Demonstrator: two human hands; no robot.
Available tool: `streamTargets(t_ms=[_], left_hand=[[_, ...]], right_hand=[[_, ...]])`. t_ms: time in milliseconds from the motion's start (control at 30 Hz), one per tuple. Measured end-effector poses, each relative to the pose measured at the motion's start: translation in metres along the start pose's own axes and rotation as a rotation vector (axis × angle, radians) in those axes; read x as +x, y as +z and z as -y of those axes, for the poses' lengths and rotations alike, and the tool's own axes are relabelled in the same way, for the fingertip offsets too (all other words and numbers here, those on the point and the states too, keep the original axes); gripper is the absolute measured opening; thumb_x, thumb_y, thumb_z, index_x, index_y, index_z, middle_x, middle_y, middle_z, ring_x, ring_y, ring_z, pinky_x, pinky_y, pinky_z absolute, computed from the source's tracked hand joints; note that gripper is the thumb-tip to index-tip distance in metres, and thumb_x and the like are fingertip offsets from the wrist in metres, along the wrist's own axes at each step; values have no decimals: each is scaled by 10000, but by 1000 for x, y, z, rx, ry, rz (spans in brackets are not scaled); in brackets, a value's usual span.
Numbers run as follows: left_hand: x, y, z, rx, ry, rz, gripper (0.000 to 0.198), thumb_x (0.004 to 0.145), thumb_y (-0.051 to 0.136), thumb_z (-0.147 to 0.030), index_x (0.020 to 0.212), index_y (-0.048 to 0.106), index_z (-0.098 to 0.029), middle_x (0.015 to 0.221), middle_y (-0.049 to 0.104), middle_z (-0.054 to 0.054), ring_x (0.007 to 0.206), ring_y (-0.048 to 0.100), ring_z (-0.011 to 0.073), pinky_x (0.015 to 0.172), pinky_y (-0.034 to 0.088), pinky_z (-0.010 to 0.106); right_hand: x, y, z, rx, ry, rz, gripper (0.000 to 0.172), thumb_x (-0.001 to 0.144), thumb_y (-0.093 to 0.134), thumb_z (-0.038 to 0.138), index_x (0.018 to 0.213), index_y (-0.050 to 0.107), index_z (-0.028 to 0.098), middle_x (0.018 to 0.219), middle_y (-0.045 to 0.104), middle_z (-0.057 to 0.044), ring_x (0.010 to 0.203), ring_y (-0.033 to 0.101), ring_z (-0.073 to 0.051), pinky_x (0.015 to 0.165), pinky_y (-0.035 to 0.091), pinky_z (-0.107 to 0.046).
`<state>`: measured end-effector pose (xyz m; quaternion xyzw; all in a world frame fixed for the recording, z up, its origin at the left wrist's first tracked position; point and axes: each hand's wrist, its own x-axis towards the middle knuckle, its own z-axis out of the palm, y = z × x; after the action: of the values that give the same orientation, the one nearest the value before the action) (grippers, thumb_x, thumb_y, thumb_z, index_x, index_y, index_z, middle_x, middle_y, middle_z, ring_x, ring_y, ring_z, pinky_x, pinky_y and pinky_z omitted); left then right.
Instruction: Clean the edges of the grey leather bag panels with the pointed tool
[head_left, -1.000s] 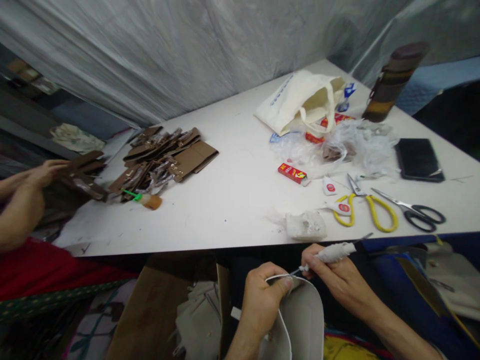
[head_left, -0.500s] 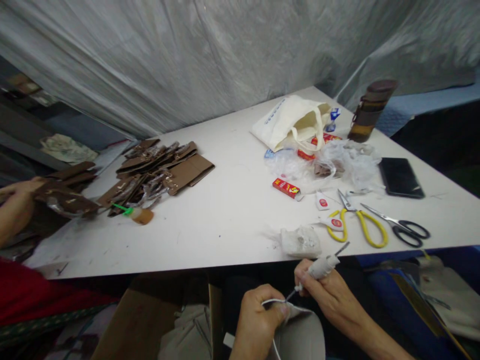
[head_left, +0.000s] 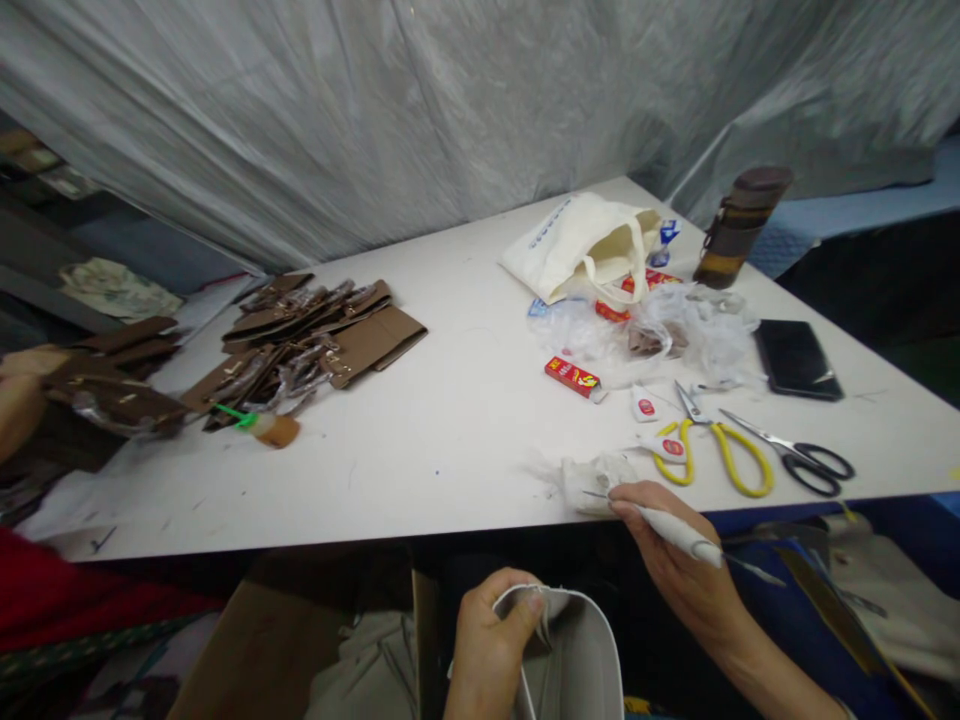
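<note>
Below the table's front edge, my left hand [head_left: 487, 640] pinches the rim of a light grey bag body [head_left: 589, 650] with white edging, thumb inside and fingers outside. Its opening faces up. My right hand [head_left: 671, 575] is closed round a slim tool with a white-wrapped handle [head_left: 679, 535]. Thin metal points stick out at both ends of the tool. One point lies over a white block [head_left: 577, 482] at the table edge; whether it touches is unclear. Yellow-handled scissors [head_left: 727, 455] and black-handled scissors [head_left: 817, 468] lie beyond my right hand.
A cloth tote [head_left: 555, 240], plastic bags [head_left: 712, 330], a red box [head_left: 572, 377], a bottle [head_left: 742, 225] and a phone [head_left: 799, 358] occupy the table's right. Brown bag pieces [head_left: 379, 345] and a green-tipped glue bottle [head_left: 274, 428] lie left, near another person's hand [head_left: 22, 390].
My right hand has moved up, away from the rim, and the tool has turned so one point is over the white block. My left hand has shifted slightly left with the bag body.
</note>
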<state>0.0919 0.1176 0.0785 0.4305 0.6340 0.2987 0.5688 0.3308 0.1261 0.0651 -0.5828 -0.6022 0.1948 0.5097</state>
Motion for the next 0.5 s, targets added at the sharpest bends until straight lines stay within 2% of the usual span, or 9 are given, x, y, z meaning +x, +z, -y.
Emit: streamTargets(t_ms=[133, 300, 500], left_hand=[[2, -1, 5, -52, -19, 42, 306, 711, 798, -433, 771, 768, -135, 701, 697, 51, 687, 588, 196, 678, 432, 290], [-2, -4, -4, -109, -40, 52, 248, 718, 814, -361, 798, 766, -131, 702, 693, 37, 683, 581, 175, 676, 429, 270], [-8, -6, -6, -191, -69, -12, 288, 671, 867, -367, 792, 755, -131, 669, 673, 19, 642, 565, 153, 649, 421, 247]], right_hand=[[3, 2, 0, -124, -108, 32, 143, 1072, 554, 300, 1041, 672, 226, 963, 738, -66, 887, 699, -224, 823, 556, -361], [7, 5, 0, -271, -195, 65, 239, 1089, 509, 329, 1001, 691, 200, 905, 743, -85, 824, 705, -227, 750, 556, -350], [2, -1, 10, -157, -157, 17, 223, 1067, 552, 350, 993, 695, 196, 919, 741, -91, 837, 687, -234, 807, 539, -374]])
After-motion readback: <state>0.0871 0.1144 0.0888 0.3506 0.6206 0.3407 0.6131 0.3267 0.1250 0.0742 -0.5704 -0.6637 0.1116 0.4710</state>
